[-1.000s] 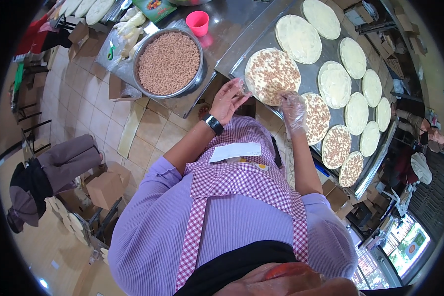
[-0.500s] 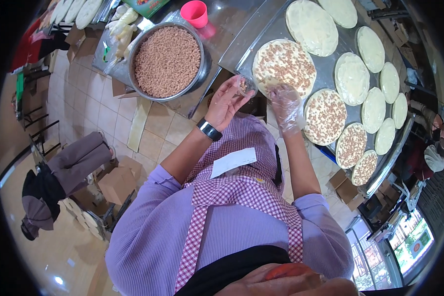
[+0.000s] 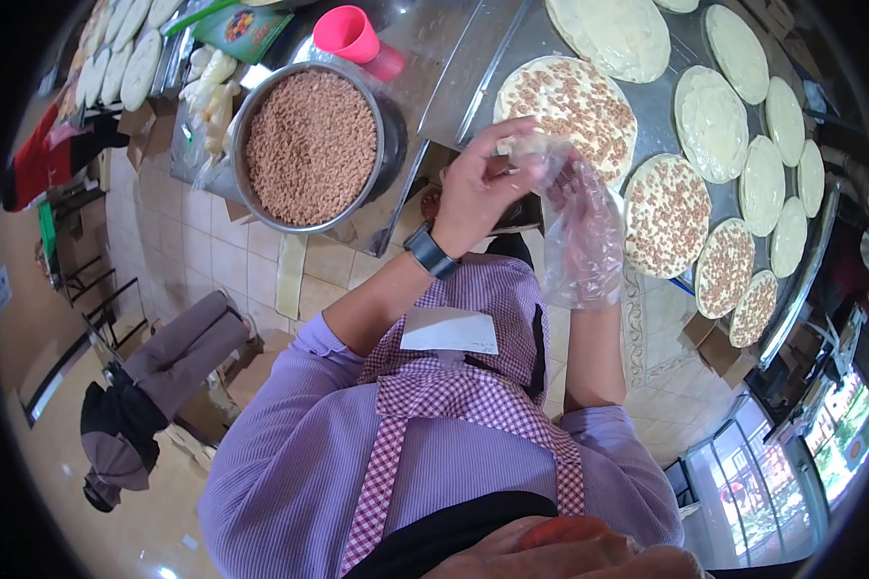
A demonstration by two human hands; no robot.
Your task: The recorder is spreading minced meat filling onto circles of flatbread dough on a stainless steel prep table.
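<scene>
My left hand (image 3: 475,191), bare and with a dark watch at the wrist, has its fingers closed on crumpled clear plastic (image 3: 543,154) with something pale in it. A loose clear plastic glove covers my right hand (image 3: 589,227). Its fingers reach up to the same plastic and touch or nearly touch my left fingers; how they are bent is hidden by glare and folds. Just beyond both hands is a round of flat dough (image 3: 572,101) covered in pale spread and brown crumbs. To the left stands a metal pot (image 3: 239,154) filled with brown crumbs (image 3: 311,145).
More crumb-topped rounds (image 3: 666,217) lie on the metal table at right, beside several rounds with plain spread (image 3: 711,124). Behind the pot are a pink cup (image 3: 346,35), a green packet (image 3: 246,34) and tied plastic bags (image 3: 208,92). Another person (image 3: 130,415) stands at far left.
My left hand has moved right and up to my right hand, bringing the plastic with it. My right hand has drawn back from the round and turned upward. The view has shifted slightly.
</scene>
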